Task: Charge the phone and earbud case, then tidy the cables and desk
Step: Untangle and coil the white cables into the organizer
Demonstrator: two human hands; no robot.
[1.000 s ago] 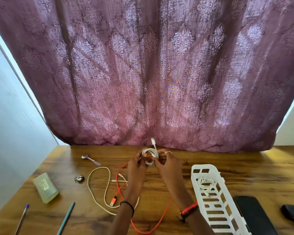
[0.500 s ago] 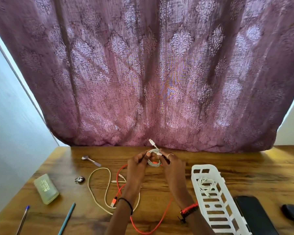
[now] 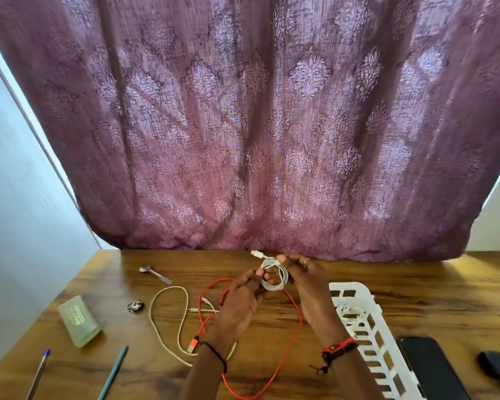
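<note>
Our left hand (image 3: 243, 298) and right hand (image 3: 311, 281) pinch the coiled white cable (image 3: 274, 274) with curled fingers, just left of the basket (image 3: 350, 285). One cord (image 3: 347, 311) lies inside it; red cable (image 3: 300, 324) and cream cable (image 3: 169, 288) wait, farther left.

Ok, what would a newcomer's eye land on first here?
The purple patterned curtain fills the upper view behind the desk. Below it, at mid-desk, the left hand and right hand hold a coiled white cable between them. A loose red cable loops across the wood beneath, left of the white basket.
</note>
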